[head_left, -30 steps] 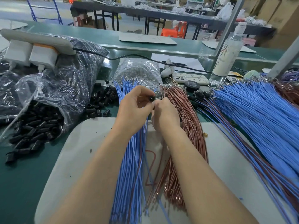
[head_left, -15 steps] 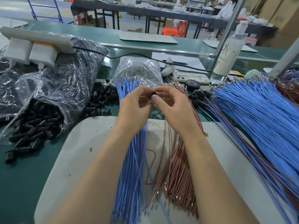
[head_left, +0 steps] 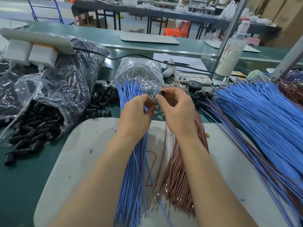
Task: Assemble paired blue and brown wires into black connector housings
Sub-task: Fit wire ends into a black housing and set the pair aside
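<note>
Pinching a black housing [head_left: 162, 93], the right hand [head_left: 176, 110] meets the left hand [head_left: 136, 115], which grips a blue wire [head_left: 153, 95]. Pushing it in crooked could bend the tip.

Observed beyond the green-topped workbench [head_left: 98, 35]: pale grey floor [head_left: 13, 7], long dark table [head_left: 147, 13] on black legs, orange plastic stool [head_left: 173, 31] near those legs, blue metal frame [head_left: 44, 9] far left, stacked cardboard boxes [head_left: 278, 10] far right, slanted grey metal post [head_left: 232, 25] at right, under even lighting.
</note>
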A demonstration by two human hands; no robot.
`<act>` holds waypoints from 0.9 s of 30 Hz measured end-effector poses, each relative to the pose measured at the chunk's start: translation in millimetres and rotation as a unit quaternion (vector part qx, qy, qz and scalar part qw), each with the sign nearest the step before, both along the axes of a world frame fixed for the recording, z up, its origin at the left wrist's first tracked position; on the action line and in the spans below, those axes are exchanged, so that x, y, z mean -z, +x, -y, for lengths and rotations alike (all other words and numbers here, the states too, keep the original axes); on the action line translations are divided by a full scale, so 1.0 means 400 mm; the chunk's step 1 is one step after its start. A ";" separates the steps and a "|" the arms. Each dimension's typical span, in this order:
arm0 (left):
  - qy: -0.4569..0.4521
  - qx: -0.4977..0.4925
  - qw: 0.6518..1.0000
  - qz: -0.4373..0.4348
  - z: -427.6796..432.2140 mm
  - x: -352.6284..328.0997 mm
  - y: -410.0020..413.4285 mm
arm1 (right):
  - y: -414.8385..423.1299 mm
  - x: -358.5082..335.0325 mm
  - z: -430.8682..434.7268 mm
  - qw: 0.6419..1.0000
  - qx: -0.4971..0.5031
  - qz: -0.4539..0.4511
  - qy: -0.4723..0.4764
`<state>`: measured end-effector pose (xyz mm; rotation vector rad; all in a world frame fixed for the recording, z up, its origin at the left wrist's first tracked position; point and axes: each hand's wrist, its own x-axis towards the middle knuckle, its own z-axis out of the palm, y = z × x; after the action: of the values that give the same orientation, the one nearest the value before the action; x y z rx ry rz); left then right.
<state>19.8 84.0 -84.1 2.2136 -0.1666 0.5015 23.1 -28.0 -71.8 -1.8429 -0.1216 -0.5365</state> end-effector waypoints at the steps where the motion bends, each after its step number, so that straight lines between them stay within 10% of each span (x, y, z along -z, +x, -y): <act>1: 0.002 0.002 1.000 -0.001 0.000 0.001 0.001 | 0.000 0.000 0.000 1.000 -0.002 -0.001 0.001; 27: -0.001 0.003 1.000 -0.015 0.001 0.007 0.006 | 0.007 0.004 0.003 0.998 -0.018 -0.002 -0.060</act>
<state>22.1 83.6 -86.9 2.2167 -0.1568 0.4659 25.9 -29.2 -73.6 -1.9548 -0.1871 -0.5085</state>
